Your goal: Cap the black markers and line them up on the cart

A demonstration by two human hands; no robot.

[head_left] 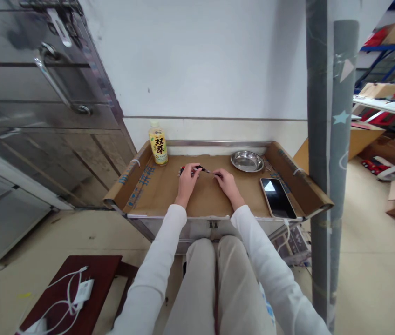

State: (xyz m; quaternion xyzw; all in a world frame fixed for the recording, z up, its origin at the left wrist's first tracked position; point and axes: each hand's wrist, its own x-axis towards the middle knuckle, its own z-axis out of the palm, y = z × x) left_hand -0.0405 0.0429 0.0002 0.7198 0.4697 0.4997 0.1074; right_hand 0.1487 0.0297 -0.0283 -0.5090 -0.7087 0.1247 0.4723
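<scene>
My left hand [187, 180] is closed around a slim black pen [201, 168], whose narrow pale tip points right. Dark and red parts of something [182, 170] show at the left side of that hand, partly covered by the fingers. Facing it, my right hand [227, 183] pinches a small thin dark piece [217, 175], too small to name. The pen tip and this piece are close to each other; whether they touch I cannot tell. Both hands are over the cardboard-lined tabletop [162, 195].
A yellow-labelled bottle [159, 146] stands at the back left. To the right are a round metal dish [247, 161] and a phone [278, 198] with a white cable. Cardboard walls [298, 179] edge both sides. A wrapped grey pole [330, 186] rises at right; a dark red stool [89, 284] holds chargers.
</scene>
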